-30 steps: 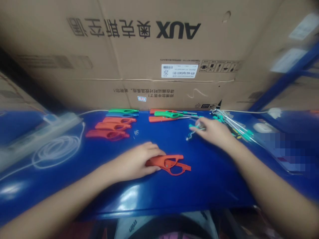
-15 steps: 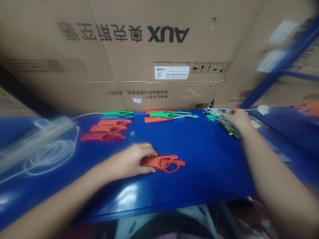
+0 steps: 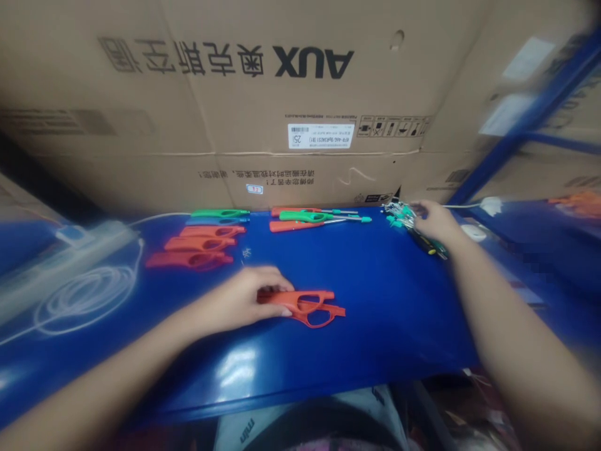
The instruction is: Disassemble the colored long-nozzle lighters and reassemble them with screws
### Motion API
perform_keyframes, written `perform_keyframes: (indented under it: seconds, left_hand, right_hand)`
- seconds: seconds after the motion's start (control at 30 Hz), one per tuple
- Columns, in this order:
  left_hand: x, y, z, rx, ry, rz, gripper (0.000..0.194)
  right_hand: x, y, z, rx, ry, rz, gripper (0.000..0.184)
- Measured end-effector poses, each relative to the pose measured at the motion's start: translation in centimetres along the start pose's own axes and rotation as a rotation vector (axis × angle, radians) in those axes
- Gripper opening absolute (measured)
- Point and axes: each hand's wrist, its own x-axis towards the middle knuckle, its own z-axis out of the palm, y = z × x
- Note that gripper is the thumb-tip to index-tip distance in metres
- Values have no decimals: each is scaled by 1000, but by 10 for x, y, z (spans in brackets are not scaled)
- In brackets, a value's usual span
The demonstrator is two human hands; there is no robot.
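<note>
My left hand (image 3: 263, 295) is closed around the rear end of two orange lighter casing halves (image 3: 305, 302), just above the blue table. The halves are fanned slightly apart, with their finger loops pointing right. My right hand (image 3: 436, 224) reaches to the back right, its fingers curled at a pile of metal lighter tubes with green tips (image 3: 399, 215). What those fingers pinch is hidden. A screwdriver with a black and yellow handle (image 3: 422, 241) lies beneath the right hand, against the pile.
Several lighter casings, orange (image 3: 190, 259), blue (image 3: 218, 221) and green (image 3: 218, 213), lie in a row at the left. Lighters with metal tubes (image 3: 300, 217) lie at the back middle. A power strip (image 3: 94, 247) and coiled white cable (image 3: 91, 297) occupy the far left. A large carton (image 3: 211, 125) stands behind.
The orange casing halves have turned a little in my left hand, so the upper finger loop looks wider. My right hand has shifted slightly left over the pile of tubes.
</note>
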Motion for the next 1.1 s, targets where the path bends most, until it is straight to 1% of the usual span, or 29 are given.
perform_keyframes:
  seconds: [0.07,0.2,0.27,0.37,0.43,0.53,0.57,0.63,0.7,0.8,0.87,0.93,1.0,1.1]
  left_hand:
    - [1,3,3,-9,5,36,30]
    - [2,11,10,39,-30,120,28]
    - [1,14,12,72,-20,111,27]
    - [-1,14,14,72,3,79,25]
    - [-1,12,14,92,12,61,29]
    - [0,11,14,162,33,32,44]
    - [0,12,14,182,31,25,44]
    - [-1,16,13,207,1,4,35]
    - [-4,21,8,225,-46,-38,26]
    - [-10,25,-9,274,-112,-97,23]
    - [-13,22,-29,335,-108,-123,21]
    - [-16,12,-56,398,-33,-155,21]
    - [-17,-4,-87,451,33,-187,23]
    - [-16,-36,-133,529,149,-315,37]
  right_hand:
    - [-2,-8,-1,-13,1,-37,40]
    - [-7,-30,-2,3,-17,-156,40]
    - [-12,-44,0,41,-29,-270,36]
    - [-25,-70,8,135,-35,-503,29]
    - [-37,-87,17,183,-90,-600,30]
    - [-52,-109,35,159,-210,-653,40]
    - [-56,-114,40,123,-262,-661,44]
    - [-61,-120,49,60,-349,-642,53]
    - [-63,-123,54,28,-382,-598,61]
    - [-60,-124,57,10,-361,-537,68]
    - [-57,-125,58,30,-336,-498,67]
    - [-54,-125,59,72,-302,-474,64]
    - [-51,-125,62,118,-259,-478,55]
    - [-47,-123,66,179,-210,-499,37]
